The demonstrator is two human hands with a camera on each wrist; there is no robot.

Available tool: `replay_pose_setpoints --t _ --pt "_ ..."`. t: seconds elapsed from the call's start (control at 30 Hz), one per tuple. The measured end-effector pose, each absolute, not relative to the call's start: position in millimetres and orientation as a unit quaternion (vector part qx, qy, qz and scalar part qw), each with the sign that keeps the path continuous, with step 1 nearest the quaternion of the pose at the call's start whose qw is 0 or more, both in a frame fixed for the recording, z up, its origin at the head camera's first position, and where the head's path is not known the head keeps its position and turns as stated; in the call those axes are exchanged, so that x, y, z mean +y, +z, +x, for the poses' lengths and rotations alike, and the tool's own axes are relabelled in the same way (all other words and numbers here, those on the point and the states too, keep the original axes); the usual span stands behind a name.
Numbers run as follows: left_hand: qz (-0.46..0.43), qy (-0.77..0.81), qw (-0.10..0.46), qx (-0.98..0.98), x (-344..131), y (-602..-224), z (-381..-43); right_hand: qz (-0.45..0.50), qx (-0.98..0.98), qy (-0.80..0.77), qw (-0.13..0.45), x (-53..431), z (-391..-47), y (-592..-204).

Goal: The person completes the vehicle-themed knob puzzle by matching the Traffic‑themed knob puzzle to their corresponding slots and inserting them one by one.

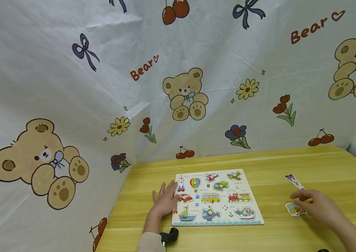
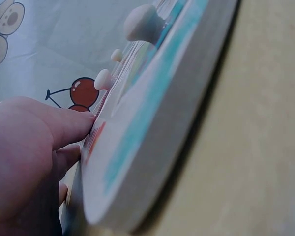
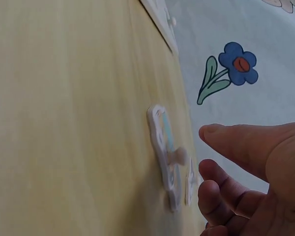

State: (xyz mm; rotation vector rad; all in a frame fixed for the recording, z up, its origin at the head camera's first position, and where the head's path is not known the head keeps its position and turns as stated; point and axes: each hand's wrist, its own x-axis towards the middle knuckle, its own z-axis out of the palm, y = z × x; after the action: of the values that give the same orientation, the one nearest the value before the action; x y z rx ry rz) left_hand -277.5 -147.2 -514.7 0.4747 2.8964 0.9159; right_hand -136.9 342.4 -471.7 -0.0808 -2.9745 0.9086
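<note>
A wooden vehicle puzzle board (image 1: 225,210) lies on the table, with white knobs (image 2: 141,23) standing up from its face in the left wrist view. My left hand (image 1: 165,203) rests at the board's left edge, thumb on the rim and fingers extended beside it. Off to the right lie two loose pieces: a bus piece (image 1: 295,209) with a knob and, behind it, a slim rocket-like piece (image 1: 294,182). My right hand (image 1: 321,206) hovers over the bus piece, thumb and fingers apart with nothing between them. In the right wrist view the knob (image 3: 178,156) stands clear of the fingertips.
The wood-grain table (image 1: 278,238) carries everything. Behind it and at the left hangs a white cloth (image 1: 102,87) printed with bears, flowers and cherries. A black wrist device (image 1: 169,236) sits at my left wrist, near the board's front left corner.
</note>
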Motion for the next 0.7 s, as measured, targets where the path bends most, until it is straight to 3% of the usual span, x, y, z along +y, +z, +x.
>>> replay_pose_setpoints --t 0.7 --pt "0.155 0.293 0.039 0.943 -147.7 -512.3 -275.3 -0.027 -0.964 0.261 0.03 351.7 -133.2 -493.4"
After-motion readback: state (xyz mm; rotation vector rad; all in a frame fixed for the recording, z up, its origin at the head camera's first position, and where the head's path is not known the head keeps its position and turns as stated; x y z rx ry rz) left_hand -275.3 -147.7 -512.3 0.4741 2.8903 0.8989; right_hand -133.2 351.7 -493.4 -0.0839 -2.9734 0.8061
